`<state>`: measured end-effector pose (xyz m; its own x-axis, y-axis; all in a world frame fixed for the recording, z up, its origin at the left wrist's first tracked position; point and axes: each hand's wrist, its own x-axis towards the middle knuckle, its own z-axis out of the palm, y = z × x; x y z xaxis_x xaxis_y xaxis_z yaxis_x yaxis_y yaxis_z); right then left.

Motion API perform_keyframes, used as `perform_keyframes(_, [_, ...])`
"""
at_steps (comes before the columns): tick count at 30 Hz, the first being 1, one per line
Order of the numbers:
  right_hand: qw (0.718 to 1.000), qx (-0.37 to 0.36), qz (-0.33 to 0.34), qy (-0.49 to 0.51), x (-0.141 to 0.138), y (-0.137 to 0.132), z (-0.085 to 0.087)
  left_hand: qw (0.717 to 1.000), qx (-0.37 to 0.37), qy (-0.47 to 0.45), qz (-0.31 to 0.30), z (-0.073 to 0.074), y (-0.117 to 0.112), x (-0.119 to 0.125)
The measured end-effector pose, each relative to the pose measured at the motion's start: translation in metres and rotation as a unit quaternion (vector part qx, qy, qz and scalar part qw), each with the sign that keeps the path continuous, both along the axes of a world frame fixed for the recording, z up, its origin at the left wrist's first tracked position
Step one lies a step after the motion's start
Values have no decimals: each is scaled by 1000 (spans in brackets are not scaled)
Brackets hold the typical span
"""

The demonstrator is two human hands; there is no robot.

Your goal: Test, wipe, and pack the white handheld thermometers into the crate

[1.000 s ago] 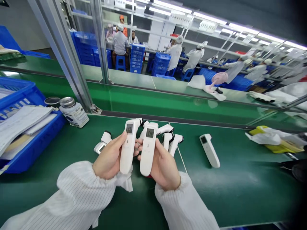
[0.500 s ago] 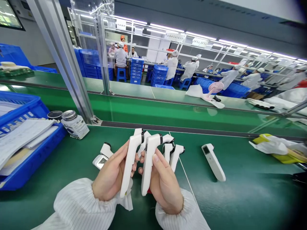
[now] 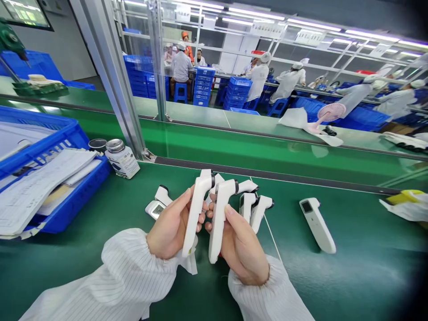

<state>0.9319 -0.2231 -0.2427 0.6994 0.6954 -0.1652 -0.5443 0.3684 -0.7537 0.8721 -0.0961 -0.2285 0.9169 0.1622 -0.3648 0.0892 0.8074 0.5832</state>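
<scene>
Our left grip [image 3: 172, 229] wraps a white thermometer [image 3: 196, 213], our right grip [image 3: 242, 252] a second thermometer [image 3: 220, 218], long axes side by side, pointing away.

White, finely pinstriped smock sleeves [image 3: 113, 276] gathered into elastic cuffs [image 3: 160, 254] at the bare left hand [image 3: 170, 227] and right hand [image 3: 242, 254].

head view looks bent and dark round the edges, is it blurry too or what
In the head view, the ceiling lights curve and the metal upright leans from wide-angle distortion, the lower right corner falls dark, and the infrared thermometer in the left hand looks sharp, as does the one in the right hand.
</scene>
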Motion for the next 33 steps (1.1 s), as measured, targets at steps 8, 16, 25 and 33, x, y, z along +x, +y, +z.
perform_keyframes(8, [1000, 14, 0, 22, 1, -2, 2, 999, 34, -17, -8, -7, 2, -2])
perform_keyframes(16, [997, -39, -57, -27, 3, -9, 10, 996, 62, 7, -57, -2, 5, -3])
perform_keyframes(25, [1000, 4, -5, 13, 4, -9, 18, 997, 1, -41, -68, 1, 4, 0])
perform_keyframes(33, [1000, 0, 10, 0, 4, -8, 15, 999, -9, 1, -53, 2, 6, -2])
